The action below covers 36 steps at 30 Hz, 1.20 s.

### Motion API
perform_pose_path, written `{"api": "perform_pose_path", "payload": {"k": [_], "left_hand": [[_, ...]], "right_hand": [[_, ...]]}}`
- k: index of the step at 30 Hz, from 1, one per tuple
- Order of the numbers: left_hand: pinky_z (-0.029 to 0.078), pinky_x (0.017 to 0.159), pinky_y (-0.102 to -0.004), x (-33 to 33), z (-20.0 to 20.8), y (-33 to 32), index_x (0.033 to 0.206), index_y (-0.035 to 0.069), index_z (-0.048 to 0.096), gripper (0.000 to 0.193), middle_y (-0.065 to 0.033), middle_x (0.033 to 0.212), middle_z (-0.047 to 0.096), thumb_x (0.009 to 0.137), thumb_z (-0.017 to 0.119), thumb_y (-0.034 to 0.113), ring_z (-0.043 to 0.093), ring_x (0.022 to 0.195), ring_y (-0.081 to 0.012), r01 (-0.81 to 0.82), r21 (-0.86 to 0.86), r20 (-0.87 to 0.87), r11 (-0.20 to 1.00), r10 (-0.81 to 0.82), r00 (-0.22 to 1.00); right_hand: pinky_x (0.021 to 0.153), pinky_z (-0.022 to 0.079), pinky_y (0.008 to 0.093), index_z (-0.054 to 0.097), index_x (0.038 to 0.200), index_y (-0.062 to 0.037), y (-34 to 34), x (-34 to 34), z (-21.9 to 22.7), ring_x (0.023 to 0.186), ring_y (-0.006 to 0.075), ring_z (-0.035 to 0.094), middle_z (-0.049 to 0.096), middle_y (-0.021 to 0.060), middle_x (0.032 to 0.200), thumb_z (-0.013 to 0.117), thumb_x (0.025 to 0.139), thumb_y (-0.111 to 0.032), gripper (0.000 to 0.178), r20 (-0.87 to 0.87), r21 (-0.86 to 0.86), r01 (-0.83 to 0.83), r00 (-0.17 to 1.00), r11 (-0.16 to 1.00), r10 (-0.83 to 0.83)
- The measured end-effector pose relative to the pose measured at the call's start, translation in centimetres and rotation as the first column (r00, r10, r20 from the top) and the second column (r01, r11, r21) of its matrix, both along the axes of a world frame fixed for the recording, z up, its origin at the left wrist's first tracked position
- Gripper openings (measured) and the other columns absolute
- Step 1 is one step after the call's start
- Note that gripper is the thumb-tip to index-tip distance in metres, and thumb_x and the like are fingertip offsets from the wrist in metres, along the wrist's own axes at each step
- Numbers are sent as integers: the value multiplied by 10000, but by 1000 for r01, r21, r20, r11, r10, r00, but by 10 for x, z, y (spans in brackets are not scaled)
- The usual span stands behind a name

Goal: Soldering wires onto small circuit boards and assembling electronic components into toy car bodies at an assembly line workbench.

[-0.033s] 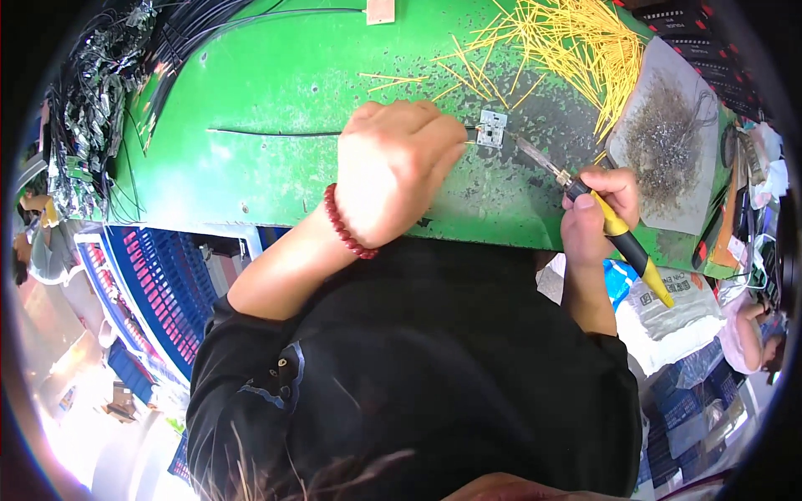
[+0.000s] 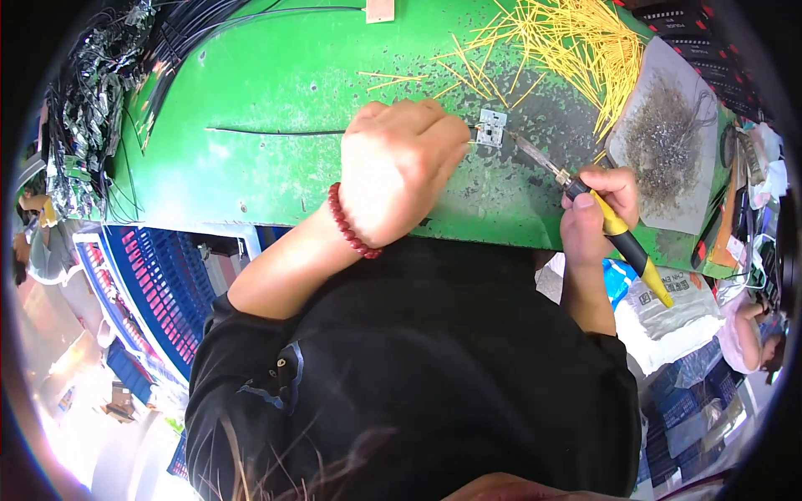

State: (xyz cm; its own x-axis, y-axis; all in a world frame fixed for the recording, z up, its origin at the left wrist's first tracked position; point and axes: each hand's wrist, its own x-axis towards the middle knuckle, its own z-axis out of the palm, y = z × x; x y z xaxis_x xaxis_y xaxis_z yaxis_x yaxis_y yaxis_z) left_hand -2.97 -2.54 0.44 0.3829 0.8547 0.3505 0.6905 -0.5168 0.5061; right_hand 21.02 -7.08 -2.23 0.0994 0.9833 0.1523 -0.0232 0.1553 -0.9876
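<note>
My left hand (image 2: 405, 163) is closed over a thin black cable (image 2: 276, 133) on the green bench; its fingertips are hidden underneath. Beyond the fingers, short wire ends reach the left edge of a small white circuit board (image 2: 491, 128) with dark parts on it. Held in my right hand (image 2: 600, 209) is a yellow and black soldering iron (image 2: 628, 238), gripped between thumb and fingers. Its tip points up and left, close by the board's right edge; whether they touch I cannot tell.
Yellow wires (image 2: 576, 58) lie heaped at the far right, some loose toward the board. Beside them sits a pale sheet (image 2: 700, 196) covered with dark residue. Black cables (image 2: 171, 58) and bundled boards (image 2: 79, 167) fill the left end. Below the bench stands a blue basket (image 2: 163, 292).
My left hand has shifted very slightly to the right. The board and the soldering iron's tip stay almost in place.
</note>
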Motion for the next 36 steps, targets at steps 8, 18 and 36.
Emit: {"api": "perform_pose_path", "payload": {"k": [8,18,36], "left_hand": [[440,585,-350,11,-15,1,741,110,642,118,-20,723,614,688,747,100,606,664,-211,-29,47,-59,998,32,998],[426,563,-355,13,-8,5,716,113,638,84,-22,682,576,708,722,116,587,626,-229,9,11,-140,1000,-7,990],[487,620,-358,14,6,5,743,103,645,122,-28,723,605,686,751,116,618,708,-222,-52,30,-112,998,55,992]], "right_hand": [[608,355,217,582,943,-21,-2,-2,-4,679,63,445,553,28,833,715,820,-174,237,87,12,-22,996,1000,21],[585,374,227,587,948,-11,2,-4,1,658,71,471,561,33,795,713,808,-117,216,194,17,-92,977,996,87],[590,344,211,548,943,-23,-3,-2,-7,660,53,425,547,26,796,712,828,-201,269,68,43,-3,998,999,0]]}}
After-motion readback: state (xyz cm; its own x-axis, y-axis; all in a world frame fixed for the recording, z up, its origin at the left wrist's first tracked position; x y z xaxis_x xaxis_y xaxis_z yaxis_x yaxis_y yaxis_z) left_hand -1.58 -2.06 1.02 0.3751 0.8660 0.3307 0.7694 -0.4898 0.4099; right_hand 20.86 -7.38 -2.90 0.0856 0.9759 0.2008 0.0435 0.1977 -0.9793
